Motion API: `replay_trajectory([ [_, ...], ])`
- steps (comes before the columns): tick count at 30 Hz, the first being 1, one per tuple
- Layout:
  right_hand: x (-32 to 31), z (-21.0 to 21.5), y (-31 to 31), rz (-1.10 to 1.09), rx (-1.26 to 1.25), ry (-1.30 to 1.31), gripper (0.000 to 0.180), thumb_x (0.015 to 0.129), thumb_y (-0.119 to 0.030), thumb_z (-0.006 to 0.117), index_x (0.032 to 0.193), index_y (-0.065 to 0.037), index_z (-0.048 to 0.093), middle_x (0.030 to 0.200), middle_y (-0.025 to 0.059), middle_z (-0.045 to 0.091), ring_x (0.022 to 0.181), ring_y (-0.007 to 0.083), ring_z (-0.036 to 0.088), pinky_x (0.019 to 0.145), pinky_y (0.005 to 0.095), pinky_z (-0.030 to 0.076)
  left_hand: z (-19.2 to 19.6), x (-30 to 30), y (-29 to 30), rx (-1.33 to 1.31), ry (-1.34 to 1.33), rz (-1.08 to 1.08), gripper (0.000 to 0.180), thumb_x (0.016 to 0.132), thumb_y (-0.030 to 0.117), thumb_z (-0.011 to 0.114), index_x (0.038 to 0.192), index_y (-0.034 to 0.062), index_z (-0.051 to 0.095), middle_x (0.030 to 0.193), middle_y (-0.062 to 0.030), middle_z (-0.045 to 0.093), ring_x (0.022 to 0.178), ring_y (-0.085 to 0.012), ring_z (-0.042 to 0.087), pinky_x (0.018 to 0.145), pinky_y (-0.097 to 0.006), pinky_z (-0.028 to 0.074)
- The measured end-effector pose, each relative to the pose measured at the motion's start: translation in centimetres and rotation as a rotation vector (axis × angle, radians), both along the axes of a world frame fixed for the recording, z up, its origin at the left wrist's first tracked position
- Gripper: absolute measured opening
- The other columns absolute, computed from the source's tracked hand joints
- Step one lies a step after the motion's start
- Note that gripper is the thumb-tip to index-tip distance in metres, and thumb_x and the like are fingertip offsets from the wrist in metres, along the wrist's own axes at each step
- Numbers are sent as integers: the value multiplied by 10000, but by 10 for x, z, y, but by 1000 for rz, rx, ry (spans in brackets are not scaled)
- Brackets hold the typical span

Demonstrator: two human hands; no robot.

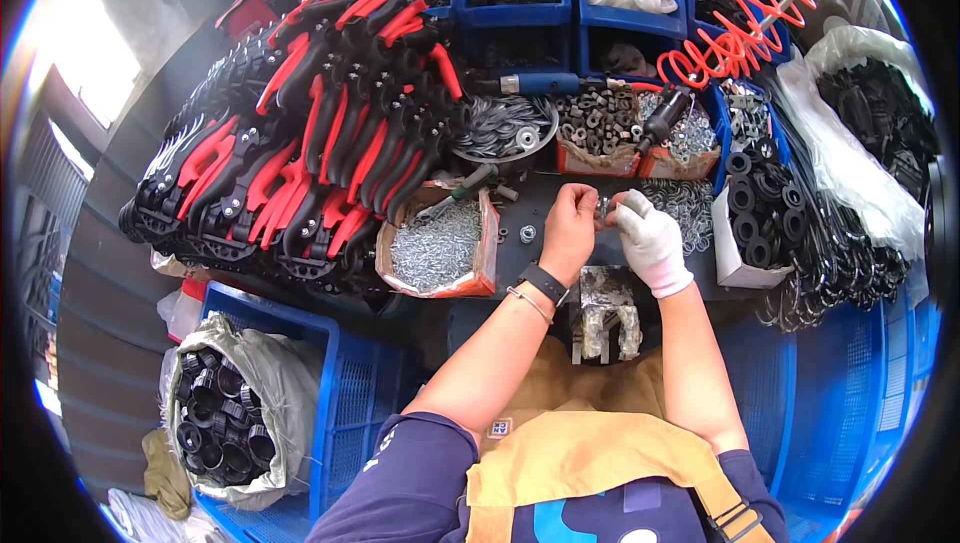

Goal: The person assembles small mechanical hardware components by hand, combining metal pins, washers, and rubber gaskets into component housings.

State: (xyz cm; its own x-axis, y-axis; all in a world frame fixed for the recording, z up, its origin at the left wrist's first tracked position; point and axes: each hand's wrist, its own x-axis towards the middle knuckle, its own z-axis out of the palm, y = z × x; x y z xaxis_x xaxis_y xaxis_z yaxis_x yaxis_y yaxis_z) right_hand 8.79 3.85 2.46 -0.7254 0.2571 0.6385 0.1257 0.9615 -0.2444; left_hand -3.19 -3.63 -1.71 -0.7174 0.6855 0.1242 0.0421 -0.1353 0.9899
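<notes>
My bare left hand (570, 227), with a dark watch (544, 284) and a bracelet at the wrist, is raised over the dark bench with its fingers pinched together. Facing it is my right hand (650, 243) in a white glove, also closed, its bare fingertips close to the left ones. A tiny metallic piece seems to sit between the fingertips; it is too small to name. Below the hands stands a metal block fixture (606, 313). To the left of my left hand lie a small metal nut or ring (527, 234) and a carton of small silvery screws (432, 248).
Black-and-red handled tools (320, 133) are piled at left. Behind the hands are a dish of metal parts (503, 126), cartons of small hardware (597, 158), blue bins (515, 13) and a coiled red air hose (730, 33). Black rings (765, 208) fill a white box at right.
</notes>
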Motion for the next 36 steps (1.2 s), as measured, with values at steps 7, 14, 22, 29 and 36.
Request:
replay_trajectory([
  [7,-2,13,-5,-41,-1066,200,186,847,-191,672,955,-42,643,997,35,607,710,137,581,591,287,480,15,9,-4,209,-29,-56,148,989,148,526,1045,11,540,904,-38,594,765,-101,564,711,-253,495],
  [14,6,20,2,-50,-1179,19,324,873,-351,662,943,-37,629,719,-16,581,553,40,445,479,226,362,20,16,-4,191,60,-118,148,984,128,528,1061,4,551,922,-55,617,769,-113,567,699,-268,489],
  [22,9,6,1,28,-1019,221,239,875,-235,680,979,-29,622,790,-6,579,614,42,472,543,219,400,21,17,5,128,18,-155,208,1009,223,504,1090,40,556,877,14,564,738,-55,494,669,-221,444],
  [29,11,-14,12,63,-854,317,196,815,-13,663,1005,-26,619,893,46,617,743,144,596,631,274,485,17,20,10,-53,196,-55,272,1015,313,483,1048,52,556,778,12,549,686,-69,492,621,-234,429],
  [36,15,-5,7,74,-239,224,250,759,60,640,986,-45,629,1044,106,619,886,254,648,754,333,535,18,-2,16,-169,-264,-214,302,1028,350,427,970,64,505,758,-7,549,654,-97,542,543,-230,432],
])
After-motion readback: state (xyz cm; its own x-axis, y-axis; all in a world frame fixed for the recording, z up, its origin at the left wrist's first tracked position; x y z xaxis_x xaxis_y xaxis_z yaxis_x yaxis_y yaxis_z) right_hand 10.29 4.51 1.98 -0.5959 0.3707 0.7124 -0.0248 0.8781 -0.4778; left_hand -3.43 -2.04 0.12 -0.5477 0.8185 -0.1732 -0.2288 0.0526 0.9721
